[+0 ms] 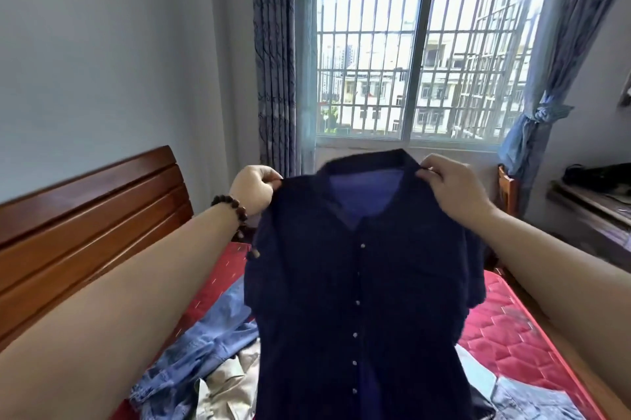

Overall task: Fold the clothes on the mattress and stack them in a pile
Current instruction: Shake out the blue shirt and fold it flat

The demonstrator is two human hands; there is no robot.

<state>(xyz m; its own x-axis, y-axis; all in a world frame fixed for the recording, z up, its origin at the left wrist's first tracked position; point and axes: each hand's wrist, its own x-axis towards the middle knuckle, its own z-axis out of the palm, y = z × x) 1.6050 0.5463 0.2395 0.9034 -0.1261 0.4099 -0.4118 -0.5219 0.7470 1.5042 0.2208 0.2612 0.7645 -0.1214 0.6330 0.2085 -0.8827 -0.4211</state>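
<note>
A dark navy button-up shirt (358,283) hangs in the air in front of me, its button front facing me. My left hand (252,190), with a bead bracelet on the wrist, pinches its left shoulder. My right hand (450,185) pinches the shoulder next to the collar on the other side. Below the shirt lies the red quilted mattress (512,334). On it are crumpled blue denim clothes (205,344) and a pale beige garment (228,385) at the left, and more denim (526,399) at the lower right. The hanging shirt hides the middle of the mattress.
A wooden headboard (85,228) runs along the left side of the bed. Straight ahead is a barred window (423,64) with blue curtains (276,54) on both sides. A wooden chair (508,190) and a cluttered desk (594,211) stand at the right.
</note>
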